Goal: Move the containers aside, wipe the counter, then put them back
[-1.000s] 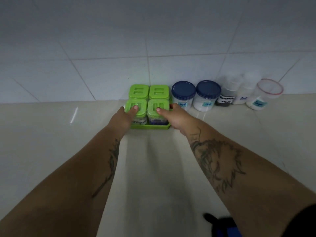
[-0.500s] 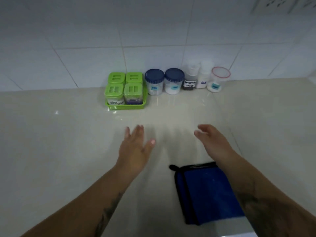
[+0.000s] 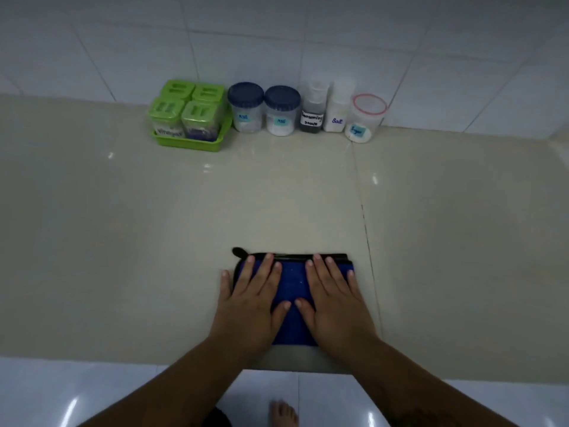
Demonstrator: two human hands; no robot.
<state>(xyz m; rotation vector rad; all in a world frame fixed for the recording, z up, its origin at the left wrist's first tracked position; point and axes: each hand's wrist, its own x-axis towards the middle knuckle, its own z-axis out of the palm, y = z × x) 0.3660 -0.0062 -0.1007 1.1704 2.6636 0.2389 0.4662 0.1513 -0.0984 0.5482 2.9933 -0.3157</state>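
Observation:
A folded blue cloth [image 3: 292, 288] with a black edge lies near the counter's front edge. My left hand [image 3: 251, 298] and my right hand [image 3: 334, 298] rest flat on it side by side, fingers spread, gripping nothing. Against the back wall stands a row of containers: a green tray [image 3: 187, 143] holding several green-lidded jars [image 3: 187, 107], two blue-lidded jars [image 3: 246, 107] [image 3: 281, 110], a dark seasoning bottle [image 3: 312, 110], a salt bottle [image 3: 338, 110] and a red-rimmed sugar tub [image 3: 365, 118].
The beige counter [image 3: 154, 241] ends at a front edge just behind my wrists. White wall tiles [image 3: 277, 41] rise behind the containers. Below the edge I see white floor tiles and a bare foot [image 3: 283, 412].
Both hands let go of the green tray at the wall, drew back toward me and came down flat on the blue cloth. The view tilted down toward the counter's front edge.

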